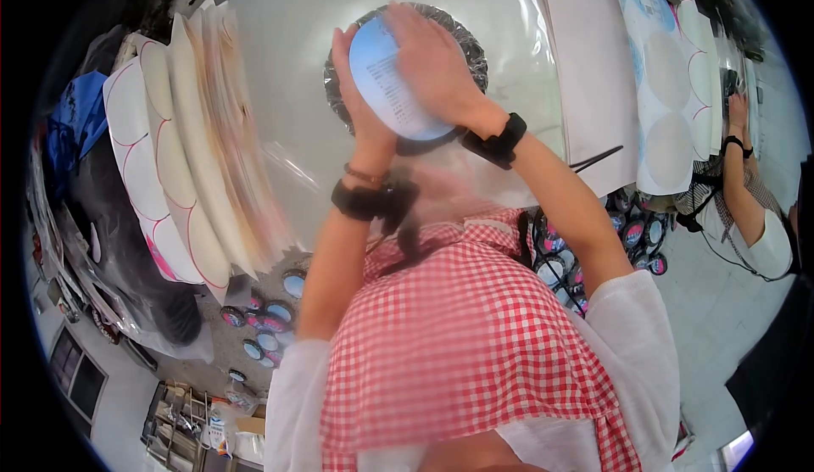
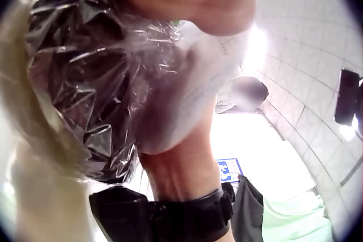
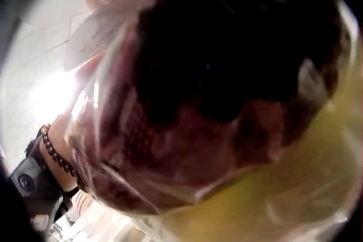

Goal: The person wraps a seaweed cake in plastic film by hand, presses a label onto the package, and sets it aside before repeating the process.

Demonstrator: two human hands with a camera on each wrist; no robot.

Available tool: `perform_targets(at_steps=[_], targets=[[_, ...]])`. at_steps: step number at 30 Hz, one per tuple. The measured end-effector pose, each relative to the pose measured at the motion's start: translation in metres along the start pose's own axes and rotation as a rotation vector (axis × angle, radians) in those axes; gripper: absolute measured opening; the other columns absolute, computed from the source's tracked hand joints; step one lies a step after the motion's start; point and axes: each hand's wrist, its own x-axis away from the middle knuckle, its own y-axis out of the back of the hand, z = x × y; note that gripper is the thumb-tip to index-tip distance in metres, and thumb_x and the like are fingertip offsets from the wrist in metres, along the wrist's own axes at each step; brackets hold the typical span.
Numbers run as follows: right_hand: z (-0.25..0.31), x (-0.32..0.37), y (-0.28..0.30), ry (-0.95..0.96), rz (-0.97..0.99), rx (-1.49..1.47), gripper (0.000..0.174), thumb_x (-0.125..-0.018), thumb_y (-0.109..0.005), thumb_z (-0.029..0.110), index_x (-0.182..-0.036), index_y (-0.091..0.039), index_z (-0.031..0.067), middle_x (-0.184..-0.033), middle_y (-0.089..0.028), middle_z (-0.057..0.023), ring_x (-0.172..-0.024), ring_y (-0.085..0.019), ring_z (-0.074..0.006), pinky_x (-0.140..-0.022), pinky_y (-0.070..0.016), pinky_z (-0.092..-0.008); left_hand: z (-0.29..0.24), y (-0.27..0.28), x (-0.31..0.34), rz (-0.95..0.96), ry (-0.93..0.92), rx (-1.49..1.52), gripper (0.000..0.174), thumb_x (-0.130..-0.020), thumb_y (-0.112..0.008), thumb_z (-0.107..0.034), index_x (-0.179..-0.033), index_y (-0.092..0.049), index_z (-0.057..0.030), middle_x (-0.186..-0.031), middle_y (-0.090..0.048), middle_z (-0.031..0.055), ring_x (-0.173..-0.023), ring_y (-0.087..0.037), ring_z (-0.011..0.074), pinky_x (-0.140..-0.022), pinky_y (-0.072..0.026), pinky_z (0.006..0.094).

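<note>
A round pale-blue label [image 1: 377, 78] with printed text lies over a dark disc [image 1: 476, 44] wrapped in crinkled clear plastic. My right hand [image 1: 432, 69] rests flat across the label's right part, its fingers straight and pointing away from me. Along the label's left edge lies my left hand [image 1: 365, 111], fingers extended up beside it and partly hidden under the label. In the left wrist view the wrapped disc [image 2: 79, 77] appears close up, with the label [image 2: 193, 83] at its side. The right wrist view shows the dark disc [image 3: 227, 72] very near, under shiny film.
A glossy table cover [image 1: 288, 65] lies under the disc. Stacks of round-label sheets stand at the left [image 1: 161, 133] and right [image 1: 666, 90]. Several wrapped discs [image 1: 263, 328] lie on the floor. Another person's arm [image 1: 742, 167] is at the far right.
</note>
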Motion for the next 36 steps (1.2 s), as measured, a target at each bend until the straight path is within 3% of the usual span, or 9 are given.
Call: perform_targets(at_steps=[5, 16, 20, 24, 25, 27, 30, 32, 36], targets=[[0.014, 0.0, -0.004, 0.096, 0.037, 0.301, 0.05, -0.099, -0.041, 0.036, -0.141, -0.046, 0.009, -0.149, -0.042, -0.0081, -0.14, -0.034, -0.0269, -0.114, -0.0221, -0.0475, -0.004, 0.026, 0.001, -0.071, -0.379, -0.702, 0.057, -0.099, -0.047, -0.019, -0.147, -0.025, 0.0007, -0.147, -0.035, 0.0182, -0.134, -0.038, 0.028, -0.111, -0.0316, 0.0406], [0.054, 0.019, -0.02, 0.18, 0.026, 0.579, 0.051, -0.086, -0.059, 0.048, -0.133, -0.055, 0.0298, -0.145, -0.043, -0.0182, -0.136, -0.037, -0.0356, -0.105, -0.0228, -0.0687, -0.023, 0.037, 0.002, -0.286, -0.152, -0.136, 0.05, -0.103, -0.035, -0.035, -0.137, -0.04, 0.0012, -0.138, -0.043, 0.0143, -0.134, -0.037, 0.0291, -0.115, -0.0251, 0.0403], [0.045, 0.063, 0.01, 0.349, 0.309, 0.138, 0.062, -0.084, -0.061, 0.052, -0.135, -0.053, 0.0176, -0.146, -0.038, -0.0255, -0.137, -0.031, -0.0429, -0.11, -0.0271, -0.0555, -0.041, 0.045, 0.002, -0.265, -0.09, -0.22, 0.05, -0.104, -0.033, -0.033, -0.139, -0.039, 0.002, -0.141, -0.043, 0.0147, -0.134, -0.037, 0.0264, -0.116, -0.0237, 0.0392], [-0.02, 0.086, 0.031, -0.356, -0.184, 0.643, 0.074, -0.085, -0.068, 0.038, -0.138, -0.039, -0.0043, -0.143, -0.039, -0.0268, -0.13, -0.043, -0.036, -0.109, -0.0332, -0.047, -0.024, 0.088, 0.026, 0.029, -0.409, -1.128, 0.054, -0.101, -0.044, -0.029, -0.143, -0.036, 0.0039, -0.145, -0.039, 0.0216, -0.136, -0.035, 0.0324, -0.114, -0.027, 0.0424], [0.001, 0.076, 0.031, -0.408, -0.268, 0.198, 0.073, -0.084, -0.07, 0.033, -0.139, -0.038, -0.0037, -0.141, -0.041, -0.0248, -0.128, -0.044, -0.0331, -0.108, -0.0346, -0.0449, -0.001, 0.089, 0.031, 0.225, -0.728, -1.365, 0.058, -0.097, -0.052, -0.027, -0.144, -0.035, 0.0039, -0.145, -0.038, 0.0271, -0.138, -0.032, 0.0411, -0.113, -0.0276, 0.0449], [0.061, 0.051, 0.045, -0.456, -0.352, -0.713, 0.073, -0.083, -0.073, 0.022, -0.141, -0.034, -0.0026, -0.138, -0.044, -0.0209, -0.126, -0.046, -0.0274, -0.106, -0.0375, -0.0406, -0.029, 0.045, 0.045, 0.17, -0.393, -1.341, 0.061, -0.092, -0.06, -0.029, -0.141, -0.041, 0.0008, -0.142, -0.035, 0.0364, -0.135, -0.032, 0.0482, -0.112, -0.029, 0.0491], [0.079, 0.042, 0.065, -0.217, -0.329, -0.613, 0.061, -0.085, -0.063, -0.007, -0.14, -0.039, 0.004, -0.131, -0.053, -0.015, -0.114, -0.056, -0.023, -0.098, -0.0458, -0.0337, -0.13, 0.059, 0.036, 0.507, -0.19, -1.18, 0.034, -0.091, -0.062, -0.023, -0.118, -0.066, -0.0039, -0.135, -0.053, 0.0206, -0.126, -0.05, 0.0371, -0.104, -0.0391, 0.0432], [0.071, 0.037, 0.079, 0.388, -0.231, 0.249, 0.053, -0.084, -0.061, -0.006, -0.134, -0.052, 0.006, -0.144, -0.045, -0.0208, -0.122, -0.054, -0.0355, -0.102, -0.044, -0.0424, -0.192, 0.108, 0.025, 0.09, -0.435, -1.336, 0.023, -0.089, -0.063, -0.018, -0.106, -0.072, -0.005, -0.128, -0.06, 0.0141, -0.119, -0.055, 0.0324, -0.098, -0.0442, 0.0393], [0.061, 0.051, 0.064, 0.331, 0.283, 0.55, 0.054, -0.079, -0.071, 0.018, -0.13, -0.057, 0.0115, -0.145, -0.043, -0.0187, -0.132, -0.043, -0.0337, -0.109, -0.0333, -0.0476, -0.294, 0.267, -0.004, -0.761, -0.593, -2.238, 0.035, -0.095, -0.051, -0.035, -0.122, -0.067, -0.0172, -0.133, -0.051, 0.0259, -0.127, -0.043, 0.0459, -0.104, -0.0379, 0.0479]])
